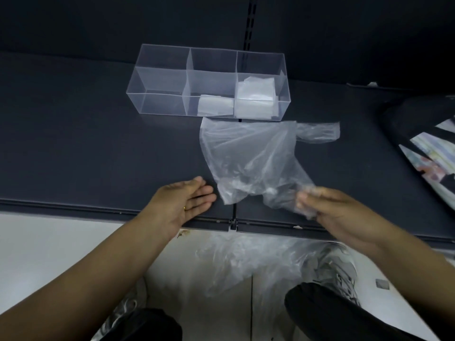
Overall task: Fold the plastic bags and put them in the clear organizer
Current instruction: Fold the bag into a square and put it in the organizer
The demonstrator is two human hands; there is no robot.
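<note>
Hands at the shelf's point(98, 143) near edge: right hand point(327, 210) pinches the near corner of the plastic bag point(248, 153); left hand point(182, 203) flat and relaxed just beside the bag's left edge, holding nothing. Likely risk: a one-corner hold on slick, air-puffed film could let the bag skew or slip off the edge, spoiling the fold. Bag lies crumpled, translucent, handle pointing right, just in front of the clear organizer point(162, 77), which holds folded bags point(254, 94) in its middle and right compartments.
</note>
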